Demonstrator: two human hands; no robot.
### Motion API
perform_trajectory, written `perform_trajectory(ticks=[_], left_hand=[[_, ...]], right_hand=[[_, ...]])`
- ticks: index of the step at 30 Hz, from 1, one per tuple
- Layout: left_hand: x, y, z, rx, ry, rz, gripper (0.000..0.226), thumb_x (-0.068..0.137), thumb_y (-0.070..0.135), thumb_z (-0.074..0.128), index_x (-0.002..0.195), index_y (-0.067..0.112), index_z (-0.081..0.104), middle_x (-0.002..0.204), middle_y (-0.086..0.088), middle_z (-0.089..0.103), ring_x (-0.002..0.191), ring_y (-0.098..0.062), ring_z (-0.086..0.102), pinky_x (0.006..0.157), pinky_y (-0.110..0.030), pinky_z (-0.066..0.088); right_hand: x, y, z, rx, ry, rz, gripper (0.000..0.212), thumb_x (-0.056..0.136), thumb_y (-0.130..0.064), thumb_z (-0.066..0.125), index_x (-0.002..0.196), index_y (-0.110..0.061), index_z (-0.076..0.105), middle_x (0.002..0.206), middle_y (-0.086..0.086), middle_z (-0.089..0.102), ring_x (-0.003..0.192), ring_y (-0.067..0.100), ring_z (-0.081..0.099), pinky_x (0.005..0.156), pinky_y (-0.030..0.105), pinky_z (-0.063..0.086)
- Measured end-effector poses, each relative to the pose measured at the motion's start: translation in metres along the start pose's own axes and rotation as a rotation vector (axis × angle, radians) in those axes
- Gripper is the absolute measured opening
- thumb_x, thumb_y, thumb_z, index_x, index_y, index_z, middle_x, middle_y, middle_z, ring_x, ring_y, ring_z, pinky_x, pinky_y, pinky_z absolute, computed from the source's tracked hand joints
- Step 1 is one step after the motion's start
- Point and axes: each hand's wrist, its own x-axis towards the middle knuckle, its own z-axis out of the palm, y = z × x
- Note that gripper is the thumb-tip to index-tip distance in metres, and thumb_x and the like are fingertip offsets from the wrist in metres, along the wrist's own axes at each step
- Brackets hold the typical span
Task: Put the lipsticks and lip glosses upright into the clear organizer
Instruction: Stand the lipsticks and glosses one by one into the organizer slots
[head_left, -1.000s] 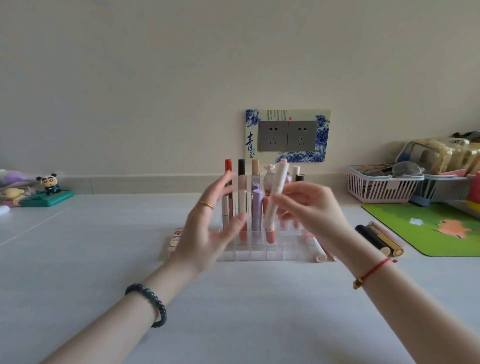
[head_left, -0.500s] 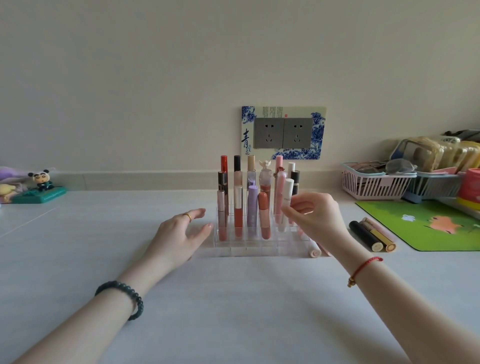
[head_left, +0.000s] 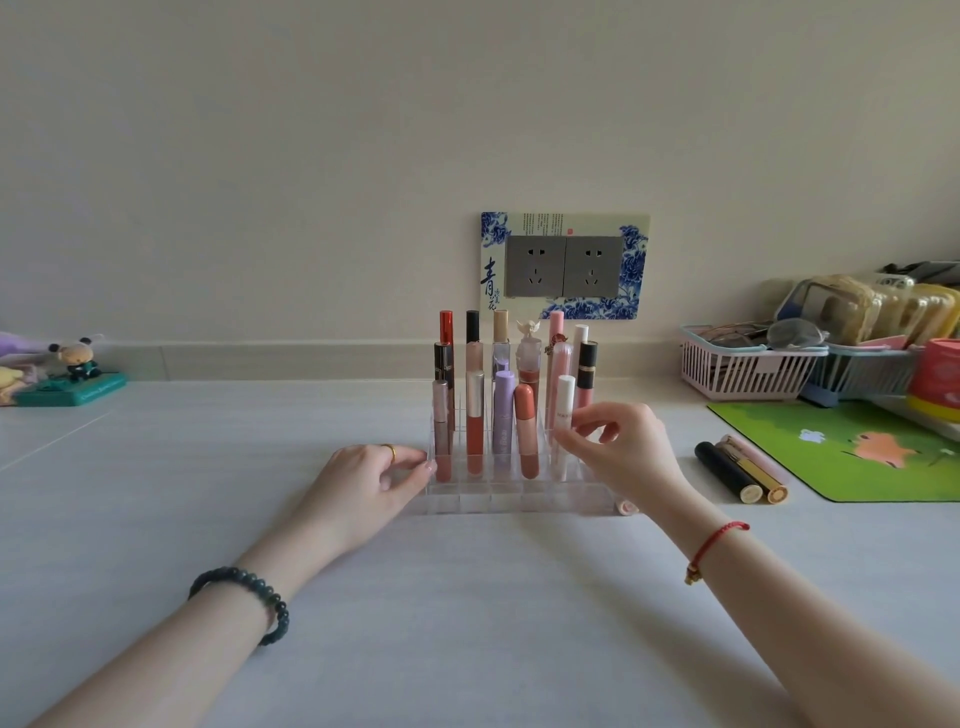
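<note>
Lipsticks (head_left: 525, 415) and glosses stand upright in the organizer (head_left: 498, 501), which sits mid-table (head_left: 467, 597) near the wall. The right hand (head_left: 623, 457) pinches a white tube (head_left: 564, 400) standing in a right-side slot, thumb and forefinger curled at its lower part. The left hand (head_left: 363, 483) lies loosely curled, fingertips touching the organizer's left wall; whether it grips, I cannot tell. Three tubes (head_left: 737, 470) lie flat to the right, beside a green mat (head_left: 857, 457).

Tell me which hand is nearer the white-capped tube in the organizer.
Right. The right hand pinches the white-capped tube below its cap; the left hand touches the left edge of the clear organizer, several tubes away.
</note>
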Motion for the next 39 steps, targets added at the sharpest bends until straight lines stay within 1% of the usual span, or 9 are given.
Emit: perform_trajectory(ticks=[6, 12, 17, 21, 25, 28, 31, 34, 39], left_hand=[[0.002, -0.007, 0.003, 0.007, -0.018, -0.003, 0.077, 0.061, 0.075, 0.031, 0.105, 0.024, 0.067, 0.095, -0.012, 0.072, 0.092, -0.023, 0.065, 0.086, -0.033, 0.05], [-0.001, -0.001, 0.002, 0.003, -0.015, 0.007, 0.072, 0.063, 0.07, 0.036, 0.105, 0.021, 0.068, 0.103, 0.001, 0.072, 0.094, -0.019, 0.065, 0.086, -0.03, 0.049], [0.0, -0.004, 0.002, 0.03, -0.01, 0.0, 0.078, 0.059, 0.074, 0.029, 0.104, 0.023, 0.068, 0.094, -0.009, 0.073, 0.087, -0.022, 0.065, 0.082, -0.03, 0.05], [-0.001, -0.004, 0.002, 0.016, -0.019, -0.004, 0.078, 0.06, 0.074, 0.032, 0.106, 0.022, 0.068, 0.099, -0.006, 0.073, 0.092, -0.021, 0.065, 0.086, -0.032, 0.05], [0.002, -0.008, 0.003, 0.006, -0.033, -0.028, 0.073, 0.062, 0.075, 0.035, 0.104, 0.026, 0.068, 0.095, -0.009, 0.072, 0.093, -0.019, 0.065, 0.087, -0.034, 0.05], [0.002, -0.013, 0.004, 0.013, -0.037, -0.041, 0.057, 0.064, 0.077, 0.033, 0.085, 0.037, 0.068, 0.08, -0.001, 0.07, 0.082, -0.014, 0.062, 0.079, -0.027, 0.049], [0.002, -0.014, 0.005, 0.016, -0.032, -0.043, 0.049, 0.065, 0.076, 0.033, 0.076, 0.041, 0.065, 0.078, 0.002, 0.07, 0.081, -0.013, 0.062, 0.08, -0.027, 0.049], [0.003, -0.013, 0.005, 0.009, -0.027, -0.046, 0.066, 0.064, 0.076, 0.035, 0.094, 0.029, 0.07, 0.086, 0.003, 0.072, 0.089, -0.014, 0.064, 0.085, -0.031, 0.05], [0.0, -0.005, 0.005, 0.006, -0.009, -0.026, 0.06, 0.069, 0.064, 0.044, 0.101, 0.021, 0.07, 0.098, 0.003, 0.073, 0.093, -0.015, 0.064, 0.084, -0.026, 0.047]], right_hand=[[0.001, 0.002, 0.002, 0.004, -0.016, 0.005, 0.015, 0.076, -0.028, 0.069, 0.086, -0.018, 0.067, 0.074, -0.007, 0.06, 0.059, 0.001, 0.045, 0.053, 0.012, 0.033], [0.0, 0.002, 0.002, -0.016, -0.024, -0.018, 0.015, 0.076, -0.029, 0.068, 0.086, -0.018, 0.065, 0.074, -0.006, 0.059, 0.058, 0.0, 0.043, 0.052, 0.011, 0.03], [0.001, 0.005, 0.003, -0.059, -0.053, -0.019, 0.018, 0.076, -0.03, 0.068, 0.089, -0.018, 0.065, 0.078, -0.005, 0.059, 0.061, 0.001, 0.043, 0.053, 0.012, 0.029], [0.0, 0.003, -0.001, -0.054, -0.05, -0.047, 0.019, 0.075, -0.034, 0.069, 0.087, -0.02, 0.064, 0.075, -0.007, 0.058, 0.061, 0.001, 0.044, 0.052, 0.012, 0.03], [0.007, -0.01, -0.018, 0.078, 0.142, -0.104, 0.014, 0.078, -0.033, 0.065, 0.079, -0.02, 0.065, 0.064, -0.008, 0.059, 0.052, 0.003, 0.044, 0.05, 0.012, 0.034], [0.018, -0.015, -0.044, 0.145, 0.368, -0.12, 0.009, 0.08, -0.026, 0.064, 0.084, -0.018, 0.068, 0.061, -0.01, 0.058, 0.051, 0.006, 0.047, 0.049, 0.01, 0.039], [0.024, -0.005, -0.074, 0.087, 0.441, -0.068, 0.014, 0.08, -0.026, 0.065, 0.085, -0.014, 0.071, 0.064, -0.002, 0.063, 0.058, 0.008, 0.055, 0.063, 0.02, 0.047], [0.023, 0.021, -0.095, -0.144, 0.334, 0.068, 0.016, 0.079, -0.022, 0.065, 0.085, -0.009, 0.073, 0.072, 0.003, 0.064, 0.071, 0.019, 0.06, 0.076, 0.034, 0.05], [0.021, 0.066, -0.101, -0.517, 0.047, 0.306, 0.019, 0.075, -0.024, 0.069, 0.085, -0.009, 0.074, 0.089, 0.012, 0.068, 0.079, 0.026, 0.058, 0.075, 0.037, 0.053]])
